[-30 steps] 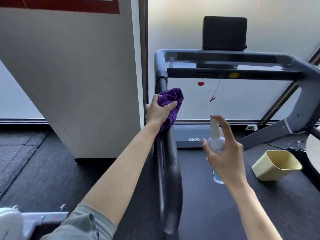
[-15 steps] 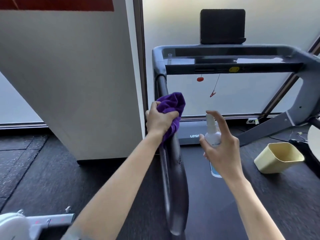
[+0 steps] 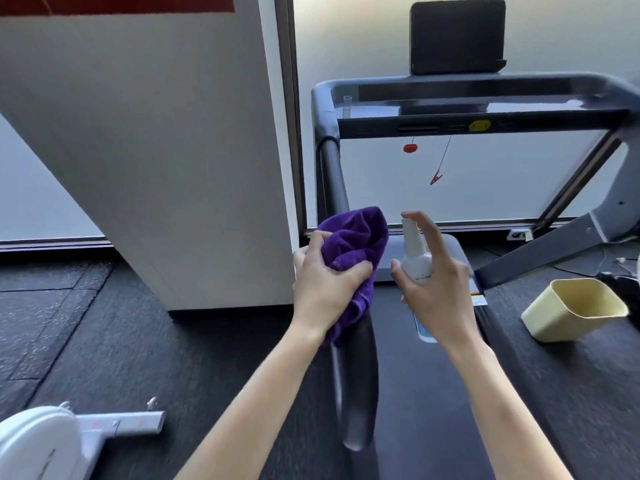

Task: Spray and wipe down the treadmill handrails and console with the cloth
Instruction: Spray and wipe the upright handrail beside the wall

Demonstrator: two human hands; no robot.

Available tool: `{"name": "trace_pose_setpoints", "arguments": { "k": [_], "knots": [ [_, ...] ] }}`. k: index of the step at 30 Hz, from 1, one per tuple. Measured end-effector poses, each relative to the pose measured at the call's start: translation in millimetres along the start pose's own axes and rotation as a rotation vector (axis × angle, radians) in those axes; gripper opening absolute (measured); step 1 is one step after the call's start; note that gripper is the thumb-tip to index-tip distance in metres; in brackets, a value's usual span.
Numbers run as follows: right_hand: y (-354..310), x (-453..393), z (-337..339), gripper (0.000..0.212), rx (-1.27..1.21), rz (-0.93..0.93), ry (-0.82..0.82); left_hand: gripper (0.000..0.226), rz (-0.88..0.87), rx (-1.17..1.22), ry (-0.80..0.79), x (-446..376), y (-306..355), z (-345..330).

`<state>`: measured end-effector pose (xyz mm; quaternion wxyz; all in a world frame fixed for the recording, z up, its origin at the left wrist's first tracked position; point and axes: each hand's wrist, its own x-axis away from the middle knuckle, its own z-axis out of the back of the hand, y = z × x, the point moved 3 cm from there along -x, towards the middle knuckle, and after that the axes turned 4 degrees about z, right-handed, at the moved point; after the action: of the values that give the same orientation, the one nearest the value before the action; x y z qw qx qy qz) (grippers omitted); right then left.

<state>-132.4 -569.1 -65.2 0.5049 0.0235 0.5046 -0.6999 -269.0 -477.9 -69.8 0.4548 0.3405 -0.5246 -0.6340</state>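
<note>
The left hand [image 3: 323,289] is sliding the purple cloth [image 3: 356,247] down the left handrail [image 3: 358,375], away from the console [image 3: 478,109] and toward the rail's near end. The right hand [image 3: 438,292] is bringing the spray bottle [image 3: 414,254] in closer beside the cloth.

The cloth [image 3: 356,244] bunched in the left hand [image 3: 323,282] is purple, soft and fuzzy like terry. Under it, the handrail [image 3: 356,386] looks like smooth, dark, slightly shiny plastic or rubber. The spray bottle [image 3: 415,261] in the right hand [image 3: 440,289] is smooth white plastic. Right of that hand, a bin [image 3: 575,310] is matt cream plastic. The floor [image 3: 104,341] left of the hands is rough, speckled black.
</note>
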Motion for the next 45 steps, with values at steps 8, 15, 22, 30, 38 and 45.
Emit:
{"name": "trace_pose_setpoints", "arguments": {
  "k": [8, 15, 22, 30, 38, 45],
  "knots": [
    [3.1, 7.4, 16.3, 0.063, 0.004, -0.043, -0.009, 0.044, 0.089, -0.079, 0.041, -76.4, 27.3, -7.9],
    [13.3, 28.0, 34.5, 0.067, 0.006, -0.051, 0.023, 0.042, 0.088, 0.043, 0.006, 3.5, 9.3, 3.6],
    [18.3, 41.2, 26.3, 0.068, -0.014, -0.068, 0.011, 0.048, 0.129, 0.11, 0.046, 46.5, -10.0, 3.3],
    [1.7, 44.2, 38.7, 0.066, -0.027, -0.065, 0.002, 0.052, 0.13, -0.222, 0.07, -45.8, 27.1, -10.5],
    [-6.7, 72.3, 56.7, 0.065, -0.057, -0.05, 0.024, 0.053, 0.07, 0.083, 0.088, 73.4, -7.1, 4.8],
    [-14.4, 111.1, 62.4, 0.065, -0.087, -0.031, -0.002, 0.043, 0.125, 0.268, 0.078, 80.2, -10.0, 4.1]
  ]
}}
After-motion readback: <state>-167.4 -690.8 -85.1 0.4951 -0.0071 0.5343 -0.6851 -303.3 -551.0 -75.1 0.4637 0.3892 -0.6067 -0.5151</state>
